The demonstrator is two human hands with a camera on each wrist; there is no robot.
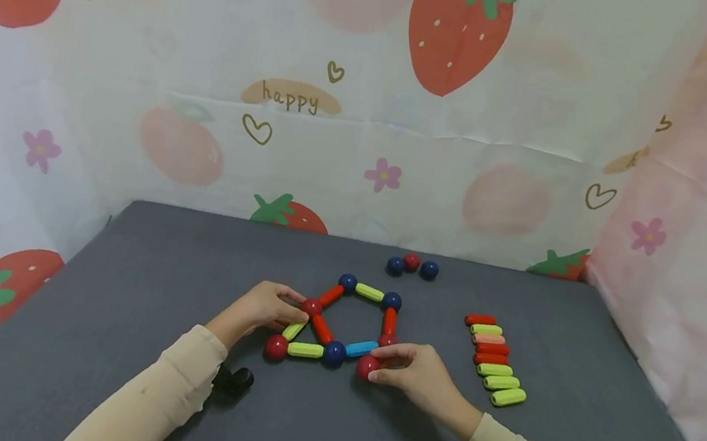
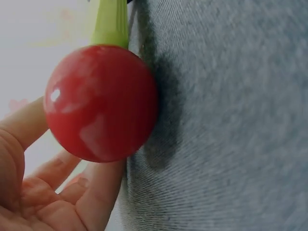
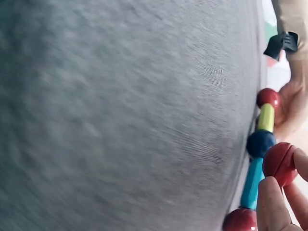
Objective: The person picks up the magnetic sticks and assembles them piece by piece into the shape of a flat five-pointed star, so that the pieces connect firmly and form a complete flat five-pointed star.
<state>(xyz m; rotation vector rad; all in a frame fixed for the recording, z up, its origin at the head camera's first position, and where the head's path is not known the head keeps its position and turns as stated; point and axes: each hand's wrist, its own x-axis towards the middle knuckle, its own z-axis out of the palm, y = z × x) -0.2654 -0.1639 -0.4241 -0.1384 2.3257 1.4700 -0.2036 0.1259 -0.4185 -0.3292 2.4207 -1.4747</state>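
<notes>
A flat frame of plastic balls and short rods lies on the table. My left hand (image 1: 266, 307) is at its left side, thumb and finger pinching a red ball (image 1: 311, 307) where red and yellow-green rods meet. Near that hand, another red ball (image 2: 101, 103) forms the frame's front-left corner, joined to a yellow-green rod (image 1: 306, 350). My right hand (image 1: 417, 375) pinches a loose red ball (image 3: 280, 163) between thumb and fingertips. It is held in front of the frame's right red corner ball (image 1: 387, 340), close to the blue rod (image 1: 361, 349).
Spare yellow-green, red and pink rods (image 1: 494, 370) lie in a column at the right. At the back sit two dark blue balls (image 1: 429, 270) with a red ball (image 1: 411, 262) between them. A strawberry-print cloth (image 1: 349, 146) hangs behind the grey table (image 1: 140, 283).
</notes>
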